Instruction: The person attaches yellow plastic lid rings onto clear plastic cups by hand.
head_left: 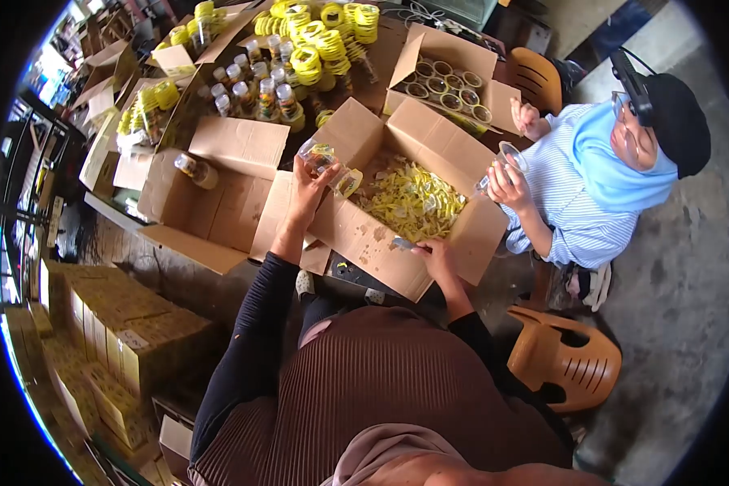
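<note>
My left hand is wrapped round a clear plastic bottle with a yellow label, tilted over the near left edge of an open cardboard box. Inside that box lies a heap of yellow and clear scraps. My right hand is closed on a small grey tool, perhaps a blade, at the box's near edge. To the left, another open box holds one bottle lying on its side.
Capped bottles and stacked yellow rings stand at the back. A box of round containers is at back right. A co-worker holds a clear container. An orange chair stands right; stacked cartons left.
</note>
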Motion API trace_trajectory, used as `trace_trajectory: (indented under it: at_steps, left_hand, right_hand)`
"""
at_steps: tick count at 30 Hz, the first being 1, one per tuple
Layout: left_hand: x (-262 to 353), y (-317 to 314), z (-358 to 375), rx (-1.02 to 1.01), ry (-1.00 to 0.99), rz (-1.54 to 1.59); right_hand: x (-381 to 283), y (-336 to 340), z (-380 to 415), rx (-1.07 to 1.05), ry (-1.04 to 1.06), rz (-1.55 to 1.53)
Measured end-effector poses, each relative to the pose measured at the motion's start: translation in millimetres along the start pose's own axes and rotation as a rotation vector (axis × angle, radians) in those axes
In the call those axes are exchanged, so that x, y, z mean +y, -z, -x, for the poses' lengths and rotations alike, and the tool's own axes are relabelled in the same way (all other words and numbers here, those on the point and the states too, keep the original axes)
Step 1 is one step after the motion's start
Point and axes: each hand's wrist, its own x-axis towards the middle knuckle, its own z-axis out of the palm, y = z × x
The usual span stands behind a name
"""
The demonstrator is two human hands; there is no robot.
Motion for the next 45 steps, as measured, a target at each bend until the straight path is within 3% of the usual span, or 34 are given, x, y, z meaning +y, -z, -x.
trace_trajectory:
  at_steps: [4,6,10,12,14,16,26,31,37,39,45]
  left_hand:
    - [-4,12,19,0.016,0.076,0.031]
    - [-8,13,27,0.019,0.100,0.070]
    - [-16,6,35,0.035,0.103,0.080]
    - [-17,1,39,0.021,0.098,0.075]
    - [-13,-7,44,0.032,0.117,0.090]
    - [-14,-11,47,0.019,0.127,0.062]
    - [-29,-24,47,-0.082,0.135,0.048]
    - [-21,-20,46,-0.103,0.202,0.024]
    - [-5,-20,48,-0.060,0.408,0.296]
    - [-5,-17,49,-0.099,0.443,0.377]
    - [-2,-10,55,-0.152,0.552,0.450]
  right_hand:
    - [15,7,-14,-0.071,-0.101,-0.250]
    - [17,15,-18,-0.233,-0.316,-0.461]
    - [29,31,-18,-0.385,-0.494,-0.414]
    - [32,48,-11,-0.442,-0.582,-0.536]
    - [32,59,-3,-0.415,-0.588,-0.575]
    - [34,64,11,-0.238,-0.659,-0.762]
    - [92,69,98,-0.056,-0.737,-0.795]
    - [73,88,122,-0.025,-0.749,-0.762]
    - [108,16,131,0.083,-0.721,-0.602]
    - [121,-19,127,0.184,-0.641,-0.393]
    - [113,-81,105,0.399,-0.735,-0.726]
